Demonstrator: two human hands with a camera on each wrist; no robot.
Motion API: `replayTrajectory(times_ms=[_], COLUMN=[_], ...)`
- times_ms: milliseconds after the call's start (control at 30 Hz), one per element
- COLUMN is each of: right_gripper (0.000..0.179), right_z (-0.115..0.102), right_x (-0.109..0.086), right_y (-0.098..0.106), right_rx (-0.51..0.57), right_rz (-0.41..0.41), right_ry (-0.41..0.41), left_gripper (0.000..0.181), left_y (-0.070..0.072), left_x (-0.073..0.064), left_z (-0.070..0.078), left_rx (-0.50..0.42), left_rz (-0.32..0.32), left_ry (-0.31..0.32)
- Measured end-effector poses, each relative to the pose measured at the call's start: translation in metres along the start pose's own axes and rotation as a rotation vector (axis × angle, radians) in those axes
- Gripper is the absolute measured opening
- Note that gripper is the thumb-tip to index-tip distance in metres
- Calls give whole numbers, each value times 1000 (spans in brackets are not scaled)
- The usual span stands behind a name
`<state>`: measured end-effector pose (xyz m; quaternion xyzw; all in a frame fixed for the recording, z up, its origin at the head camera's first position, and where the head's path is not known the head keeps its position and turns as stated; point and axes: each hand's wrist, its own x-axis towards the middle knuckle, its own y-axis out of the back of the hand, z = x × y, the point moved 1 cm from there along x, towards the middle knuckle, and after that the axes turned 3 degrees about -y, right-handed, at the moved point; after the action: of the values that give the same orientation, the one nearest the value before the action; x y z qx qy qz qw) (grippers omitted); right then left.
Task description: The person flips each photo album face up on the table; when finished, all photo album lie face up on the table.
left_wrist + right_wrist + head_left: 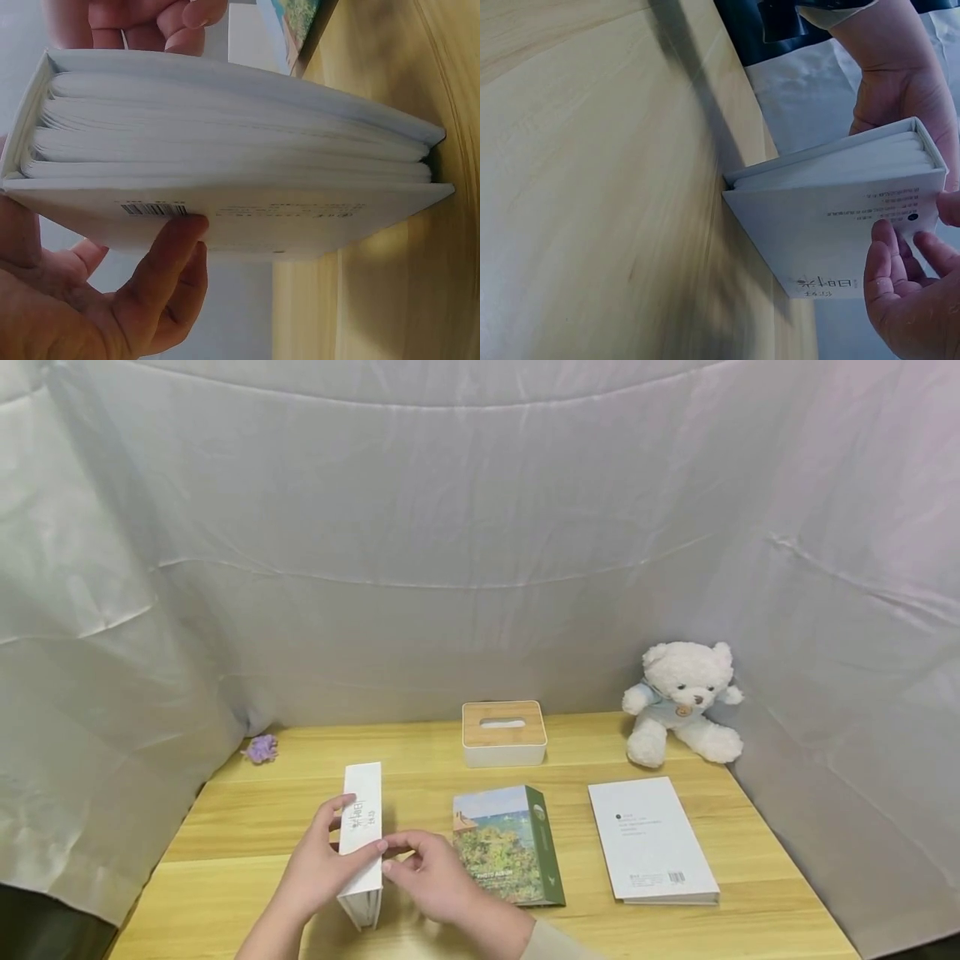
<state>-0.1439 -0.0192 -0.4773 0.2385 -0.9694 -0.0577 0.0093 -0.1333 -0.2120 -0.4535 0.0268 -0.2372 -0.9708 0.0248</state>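
Observation:
A thick white photo album (362, 835) stands on edge at the left of the table, its lettered spine up and its page edges (225, 120) toward the person. My left hand (322, 860) grips it near the top, thumb over the spine and fingers (169, 247) on the barcoded back cover. On the other side, my right hand (435, 877) has its fingertips (881, 232) at the front cover, close to the left thumb. The album's lower edge rests on the wooden table (615, 187).
Right of the hands lies a green photo album (498, 843) with a painted seaside cover. Beyond it is another white album (652, 839), lying flat. A tissue box (504, 752), a white teddy bear (686, 702) and a small purple item (261, 748) line the back by grey curtains.

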Motion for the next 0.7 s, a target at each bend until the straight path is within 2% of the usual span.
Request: replayTrajectory(times_ms=[167, 367, 533, 700], right_gripper=[33, 39, 40, 40], right_z=[3, 7, 12, 21], right_x=[0, 0, -1, -2], right_y=[0, -2, -3, -5], right_rx=[-52, -49, -53, -73], right_rz=[-20, -35, -45, -81], right_ry=[12, 20, -12, -65], left_gripper=[96, 94, 90, 86], left_y=[3, 4, 5, 7], left_x=[0, -1, -1, -3], left_z=[2, 6, 7, 10], left_rx=[35, 88, 118, 149], left_rz=[0, 16, 40, 46], left_ry=[11, 27, 13, 26])
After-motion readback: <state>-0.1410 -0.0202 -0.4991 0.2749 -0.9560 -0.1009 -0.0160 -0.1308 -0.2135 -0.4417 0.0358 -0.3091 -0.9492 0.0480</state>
